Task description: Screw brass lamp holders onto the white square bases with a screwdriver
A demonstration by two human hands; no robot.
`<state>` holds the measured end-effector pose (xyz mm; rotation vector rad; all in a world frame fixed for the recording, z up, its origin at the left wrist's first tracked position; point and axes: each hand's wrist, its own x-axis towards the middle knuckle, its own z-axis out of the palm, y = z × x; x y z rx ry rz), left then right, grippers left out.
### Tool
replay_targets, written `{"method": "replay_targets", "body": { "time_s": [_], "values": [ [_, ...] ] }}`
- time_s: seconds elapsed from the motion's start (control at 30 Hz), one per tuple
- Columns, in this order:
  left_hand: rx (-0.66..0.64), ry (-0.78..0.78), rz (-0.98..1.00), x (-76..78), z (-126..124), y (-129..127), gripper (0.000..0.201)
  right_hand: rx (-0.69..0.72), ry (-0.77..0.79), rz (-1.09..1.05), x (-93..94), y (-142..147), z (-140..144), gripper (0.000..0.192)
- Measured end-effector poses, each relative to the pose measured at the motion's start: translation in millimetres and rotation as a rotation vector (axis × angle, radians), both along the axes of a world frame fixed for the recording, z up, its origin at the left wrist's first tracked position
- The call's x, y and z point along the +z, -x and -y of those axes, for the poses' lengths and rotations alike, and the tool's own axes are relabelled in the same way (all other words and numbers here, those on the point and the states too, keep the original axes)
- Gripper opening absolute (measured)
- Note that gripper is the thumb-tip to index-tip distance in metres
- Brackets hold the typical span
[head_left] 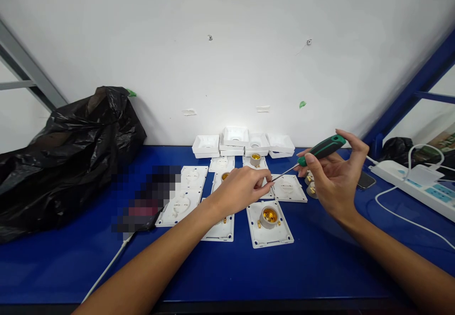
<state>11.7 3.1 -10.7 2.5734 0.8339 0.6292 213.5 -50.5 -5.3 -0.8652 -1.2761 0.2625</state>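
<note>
My right hand [334, 177] grips a screwdriver [322, 149] with a green and black handle, its shaft slanting down to the left. At its tip, the thumb and fingers of my left hand [245, 187] are pinched together; what they hold is too small to make out. Both hands are above white square base plates. Nearest me lies a plate [270, 236] with a round lamp socket [269, 215], brass inside. Another plate [289, 189] without a socket lies between my hands. My left forearm partly covers more plates [218, 232].
White square covers [236, 136] are stacked against the wall. Loose sockets [312, 190] lie beside my right hand. A power strip [415, 182] with white cables is at the right, a black plastic bag [78, 158] at the left. A blurred-out object [149, 201] has a cable attached.
</note>
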Motion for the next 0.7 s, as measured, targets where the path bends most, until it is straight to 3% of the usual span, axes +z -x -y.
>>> {"method": "replay_targets", "body": {
  "time_s": [0.7],
  "values": [
    [0.018,0.058,-0.019,2.9,0.2,-0.1,0.02,0.0,-0.014,0.011,0.4,2.3,2.2,0.058]
  ]
}}
